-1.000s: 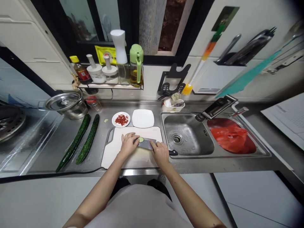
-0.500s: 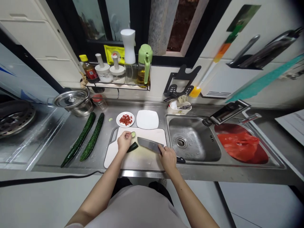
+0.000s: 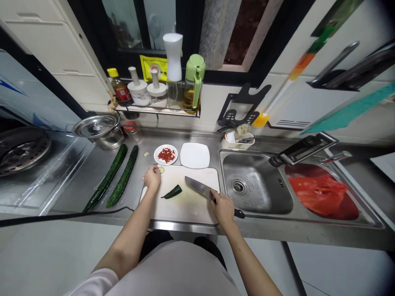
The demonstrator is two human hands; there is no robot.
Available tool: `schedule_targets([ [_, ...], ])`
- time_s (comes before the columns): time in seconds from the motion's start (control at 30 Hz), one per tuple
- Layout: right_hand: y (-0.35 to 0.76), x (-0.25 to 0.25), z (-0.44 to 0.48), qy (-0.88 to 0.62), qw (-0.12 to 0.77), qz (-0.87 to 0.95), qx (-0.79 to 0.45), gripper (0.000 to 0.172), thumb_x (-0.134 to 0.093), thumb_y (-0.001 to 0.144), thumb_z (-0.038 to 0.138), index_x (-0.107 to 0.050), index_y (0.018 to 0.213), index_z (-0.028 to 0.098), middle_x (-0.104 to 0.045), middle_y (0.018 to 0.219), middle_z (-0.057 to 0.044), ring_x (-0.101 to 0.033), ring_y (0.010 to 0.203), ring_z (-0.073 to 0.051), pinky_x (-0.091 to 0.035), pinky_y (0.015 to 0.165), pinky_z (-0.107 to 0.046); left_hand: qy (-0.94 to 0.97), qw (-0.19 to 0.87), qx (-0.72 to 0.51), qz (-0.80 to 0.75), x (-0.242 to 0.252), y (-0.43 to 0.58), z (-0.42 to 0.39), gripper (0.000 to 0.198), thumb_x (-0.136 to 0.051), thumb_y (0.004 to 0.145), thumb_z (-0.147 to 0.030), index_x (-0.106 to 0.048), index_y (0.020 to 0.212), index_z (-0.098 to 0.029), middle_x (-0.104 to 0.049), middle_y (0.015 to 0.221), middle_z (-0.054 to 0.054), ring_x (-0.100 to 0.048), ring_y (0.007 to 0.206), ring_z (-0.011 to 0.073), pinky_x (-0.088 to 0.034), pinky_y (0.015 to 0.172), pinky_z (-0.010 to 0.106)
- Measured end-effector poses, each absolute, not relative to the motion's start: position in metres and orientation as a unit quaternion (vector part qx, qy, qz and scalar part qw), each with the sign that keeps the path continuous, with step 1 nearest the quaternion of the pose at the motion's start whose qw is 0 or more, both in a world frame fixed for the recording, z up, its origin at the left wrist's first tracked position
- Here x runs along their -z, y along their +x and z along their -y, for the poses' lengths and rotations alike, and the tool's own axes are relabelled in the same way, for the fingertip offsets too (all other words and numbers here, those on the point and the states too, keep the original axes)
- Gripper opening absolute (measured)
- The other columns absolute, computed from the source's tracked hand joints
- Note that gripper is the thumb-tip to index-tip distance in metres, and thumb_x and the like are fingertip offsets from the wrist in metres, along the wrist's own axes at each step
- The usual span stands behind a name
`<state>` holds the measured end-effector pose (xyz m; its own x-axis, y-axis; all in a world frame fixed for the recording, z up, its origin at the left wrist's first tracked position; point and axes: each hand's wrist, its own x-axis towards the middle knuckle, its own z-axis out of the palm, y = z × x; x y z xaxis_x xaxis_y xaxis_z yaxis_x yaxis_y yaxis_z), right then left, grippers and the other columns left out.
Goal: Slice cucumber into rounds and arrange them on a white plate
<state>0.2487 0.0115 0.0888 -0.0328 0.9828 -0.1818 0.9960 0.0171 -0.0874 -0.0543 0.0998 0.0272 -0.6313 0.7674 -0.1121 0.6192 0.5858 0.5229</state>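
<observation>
Knife [image 3: 200, 188] clenched in right hand [image 3: 222, 206], blade over cutting board [image 3: 185, 209], away from left hand [image 3: 152, 177] (safety, presumably), curled at cucumber slice [image 3: 161, 169], grip undeterminable.

Steel counter [image 3: 82, 173], double sink [image 3: 256, 186], dark window [image 3: 188, 20] above, white wall [image 3: 209, 102], pale cabinet doors [image 3: 46, 37] left

1. Left arm: bare forearm stretched forward, angled to the right; pale sleeve at the upper arm.
2. Left hand [image 3: 152, 177]: back up, fingers curled under. Cannot tell whether the grip is closed on anything.
3. Right arm: bare, stretched forward, angled to the left.
4. Right hand [image 3: 222, 206]: knuckles up, fingers wrapped tight round the knife [image 3: 200, 189] handle.
5. Hands well apart.
</observation>
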Motion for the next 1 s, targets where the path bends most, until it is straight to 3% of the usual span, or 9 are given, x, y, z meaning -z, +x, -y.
schedule_targets([
  [0.33, 0.252, -0.087, -0.011, 0.696, 0.046, -0.708, 0.109, 0.041, -0.054, 0.085, 0.023, -0.057, 0.126, 0.025, -0.067, 0.098, -0.006, -0.059, 0.092, -0.018, -0.035, 0.079, -0.027, 0.467, 0.124, -0.218, -0.848, -0.015, -0.057, -0.104, 0.025, -0.049, 0.083, -0.020, -0.067, 0.100, -0.021, -0.068, 0.102, 0.009, -0.058, 0.100, 0.0260, -0.037, 0.087, 0.038],
  [0.73, 0.244, -0.092, -0.014, 0.689, 0.047, -0.712, 0.122, 0.040, -0.053, 0.084, 0.021, -0.059, 0.123, 0.025, -0.068, 0.098, -0.006, -0.059, 0.092, -0.018, -0.035, 0.082, -0.027, 0.520, 0.082, -0.162, -0.835, -0.019, -0.055, -0.101, 0.029, -0.043, 0.088, -0.023, -0.070, 0.099, -0.020, -0.065, 0.103, 0.013, -0.054, 0.101, 0.0286, -0.034, 0.088, 0.044],
  [0.9, 0.242, -0.092, -0.013, 0.691, 0.035, -0.707, 0.146, 0.037, -0.053, 0.084, 0.022, -0.062, 0.120, 0.025, -0.069, 0.098, -0.005, -0.060, 0.092, -0.018, -0.035, 0.079, -0.026, 0.492, 0.085, -0.218, -0.839, -0.023, -0.054, -0.095, 0.031, -0.047, 0.086, -0.025, -0.066, 0.109, -0.021, -0.065, 0.104, 0.013, -0.054, 0.102, 0.0305, -0.036, 0.089, 0.048],
  [1.0, 0.239, -0.092, -0.013, 0.704, 0.014, -0.689, 0.175, 0.032, -0.048, 0.088, 0.027, -0.063, 0.116, 0.026, -0.069, 0.100, -0.004, -0.061, 0.090, -0.018, -0.035, 0.074, -0.025, 0.506, 0.088, -0.307, -0.801, -0.024, -0.045, -0.077, 0.034, -0.048, 0.086, -0.026, -0.062, 0.116, -0.019, -0.065, 0.100, 0.012, -0.056, 0.099, 0.0275, -0.042, 0.087, 0.043],
])
